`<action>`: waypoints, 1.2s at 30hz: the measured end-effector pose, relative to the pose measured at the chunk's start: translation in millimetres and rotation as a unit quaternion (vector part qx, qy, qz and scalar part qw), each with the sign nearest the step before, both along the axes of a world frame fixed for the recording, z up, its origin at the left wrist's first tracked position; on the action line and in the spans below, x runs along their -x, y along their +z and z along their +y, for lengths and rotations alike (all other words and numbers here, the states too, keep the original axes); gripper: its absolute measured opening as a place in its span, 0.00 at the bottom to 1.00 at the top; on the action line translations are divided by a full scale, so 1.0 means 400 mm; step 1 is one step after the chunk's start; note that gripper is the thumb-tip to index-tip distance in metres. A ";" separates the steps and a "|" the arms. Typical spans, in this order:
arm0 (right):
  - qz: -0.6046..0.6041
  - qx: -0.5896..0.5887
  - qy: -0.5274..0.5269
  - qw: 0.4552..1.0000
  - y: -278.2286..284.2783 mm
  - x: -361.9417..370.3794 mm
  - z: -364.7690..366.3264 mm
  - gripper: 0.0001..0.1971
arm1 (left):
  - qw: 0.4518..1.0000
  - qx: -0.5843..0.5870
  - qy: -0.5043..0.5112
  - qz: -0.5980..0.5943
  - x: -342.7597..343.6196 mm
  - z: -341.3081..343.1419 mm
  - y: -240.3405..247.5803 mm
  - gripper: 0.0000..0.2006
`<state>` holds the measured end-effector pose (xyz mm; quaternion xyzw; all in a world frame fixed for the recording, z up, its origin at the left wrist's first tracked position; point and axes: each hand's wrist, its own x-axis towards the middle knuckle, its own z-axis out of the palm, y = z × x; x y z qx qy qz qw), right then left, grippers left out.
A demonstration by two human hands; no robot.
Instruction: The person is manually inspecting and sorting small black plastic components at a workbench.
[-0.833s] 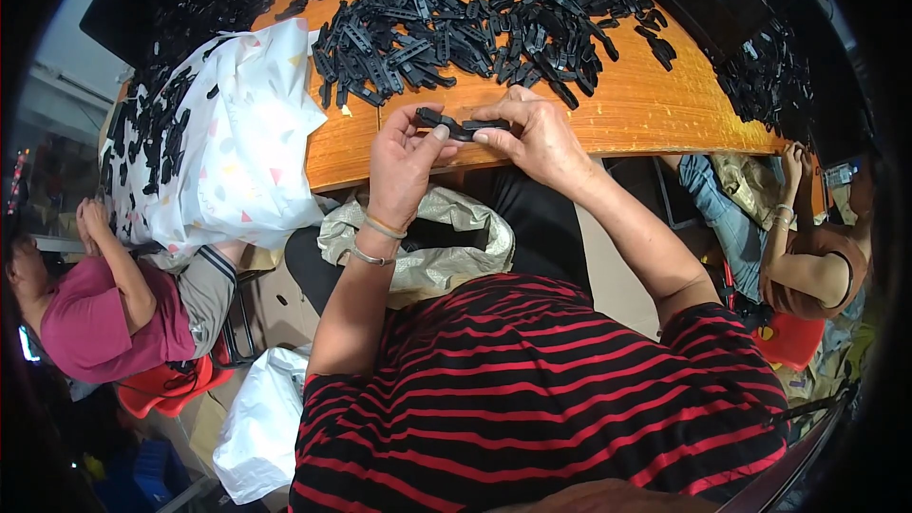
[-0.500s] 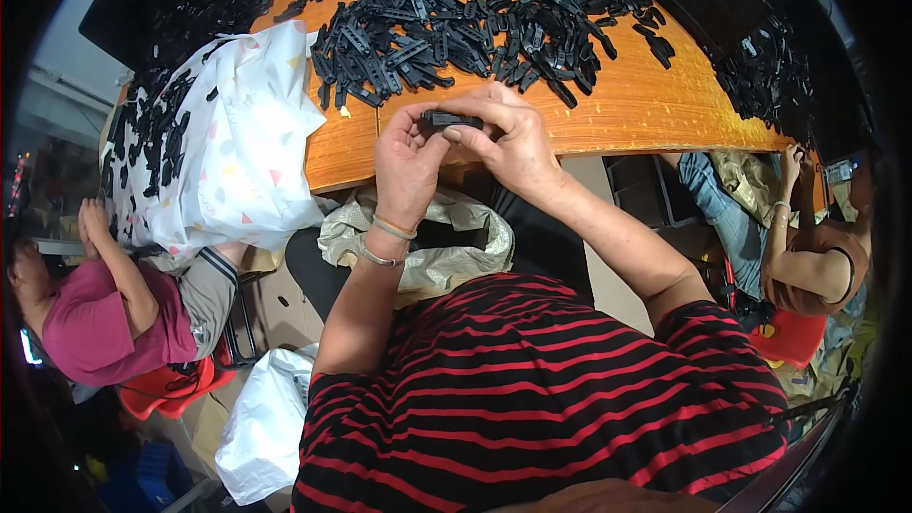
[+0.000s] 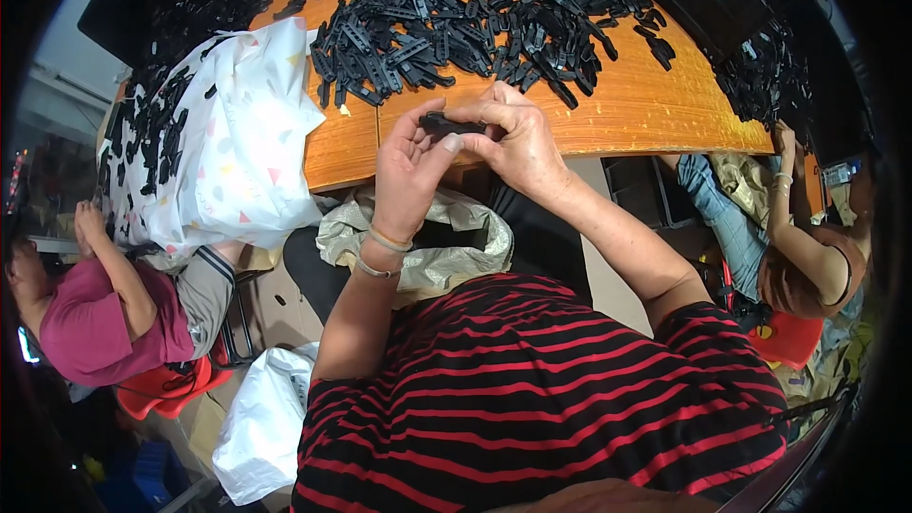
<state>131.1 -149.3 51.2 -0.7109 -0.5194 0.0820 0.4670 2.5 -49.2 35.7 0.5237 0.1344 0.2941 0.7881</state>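
A small black plastic clip-like part (image 3: 454,124) is held between my two hands, just off the near edge of the table. My left hand (image 3: 410,154) grips its left end between thumb and fingers. On the other end, my right hand (image 3: 513,133) pinches it with thumb and forefinger; the fingers hide much of the part. Beyond my hands, a big heap of similar black plastic parts (image 3: 418,38) covers the far side of the wooden table (image 3: 655,114). Below my wrists, an open woven sack (image 3: 342,237) rests at my lap.
At left, a white patterned plastic sheet (image 3: 256,133) bears more black parts, beside a person in a maroon shirt (image 3: 95,323). Another person in brown (image 3: 807,266) sits at right near another heap (image 3: 765,76). A white bag (image 3: 261,427) stands on the floor.
The black part has tilted slightly between my fingers, and my left thumb has shifted. The person at right has moved a hand up to the heap there.
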 end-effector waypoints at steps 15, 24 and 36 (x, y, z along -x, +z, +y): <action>0.111 0.104 0.016 0.988 -0.001 0.004 0.013 0.19 | 0.988 -0.150 0.026 0.034 0.024 -0.007 0.013 0.13; 0.054 0.187 0.153 0.969 -0.043 0.021 -0.041 0.19 | 0.943 -0.223 -0.066 0.239 0.116 0.005 -0.049 0.06; -0.326 0.167 -0.076 0.928 -0.058 -0.284 -0.023 0.09 | 0.773 -0.552 0.248 0.189 0.073 0.187 -0.057 0.07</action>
